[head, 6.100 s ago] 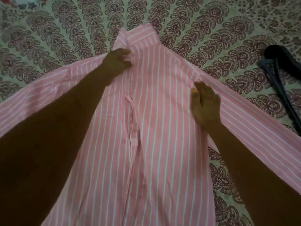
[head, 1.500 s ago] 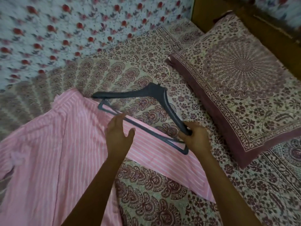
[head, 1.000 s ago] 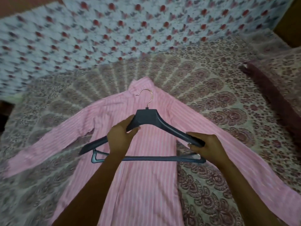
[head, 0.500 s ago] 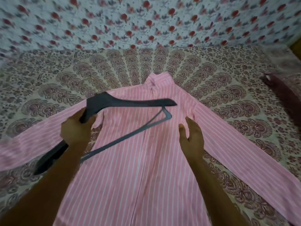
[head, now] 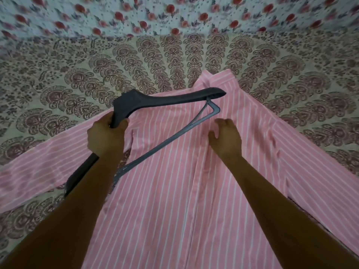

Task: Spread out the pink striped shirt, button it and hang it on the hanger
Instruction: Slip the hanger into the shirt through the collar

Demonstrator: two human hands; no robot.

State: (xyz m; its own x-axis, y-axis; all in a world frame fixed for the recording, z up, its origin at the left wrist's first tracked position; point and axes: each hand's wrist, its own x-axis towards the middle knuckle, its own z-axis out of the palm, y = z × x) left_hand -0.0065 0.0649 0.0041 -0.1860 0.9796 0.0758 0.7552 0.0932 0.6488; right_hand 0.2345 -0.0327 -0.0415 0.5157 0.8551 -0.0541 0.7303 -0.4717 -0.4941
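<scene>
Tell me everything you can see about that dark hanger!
The dark grey plastic-looking hanger has broad curved shoulders and a thinner bar beneath, closing a triangle. Its hook is out of sight. The left hand grips it near the middle, tilted: one end points toward the collar, the other dips down-left, above the spread pink striped shirt.

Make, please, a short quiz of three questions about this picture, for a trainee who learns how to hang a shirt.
1. True or false: the hanger is already inside the pink striped shirt.
2. Which hand grips the hanger? A. the left hand B. the right hand C. both hands
3. Fill in the word: the right hand is open over the shirt front and holds ___.

Key: 1 false, the hanger is outside the shirt, in a hand; 2 A; 3 nothing.
</scene>
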